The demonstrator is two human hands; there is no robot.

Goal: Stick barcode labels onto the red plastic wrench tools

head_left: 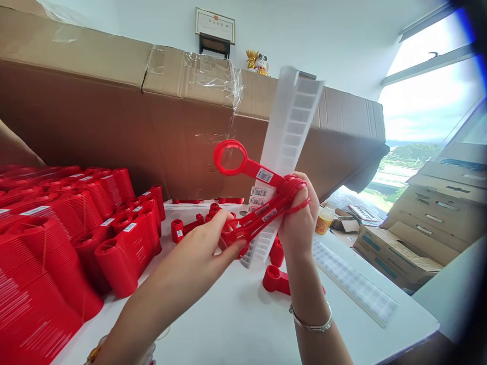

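Red plastic arms with round ring ends (231, 158) are held up in front of me, fanned apart, with small white barcode labels (265, 175) on their shanks. My left hand (213, 235) pinches the near ring ends between thumb and fingers. Wrapped round the other ends is my right hand (300, 215), which also has a long strip of label backing (283, 126) against it. That strip stands tilted upward, with several barcode labels still on its lower part. Below my right hand, another red piece (274, 280) lies on the white table (228, 314).
Stacks of red pieces (125, 243) crowd the table's left side. A long cardboard box (114, 126) runs across the back. Right of my hands are a second label sheet (353, 281) and a small bottle (323, 220). Cartons (399, 253) stand further right. Part of another arm (17, 147) shows at far left.
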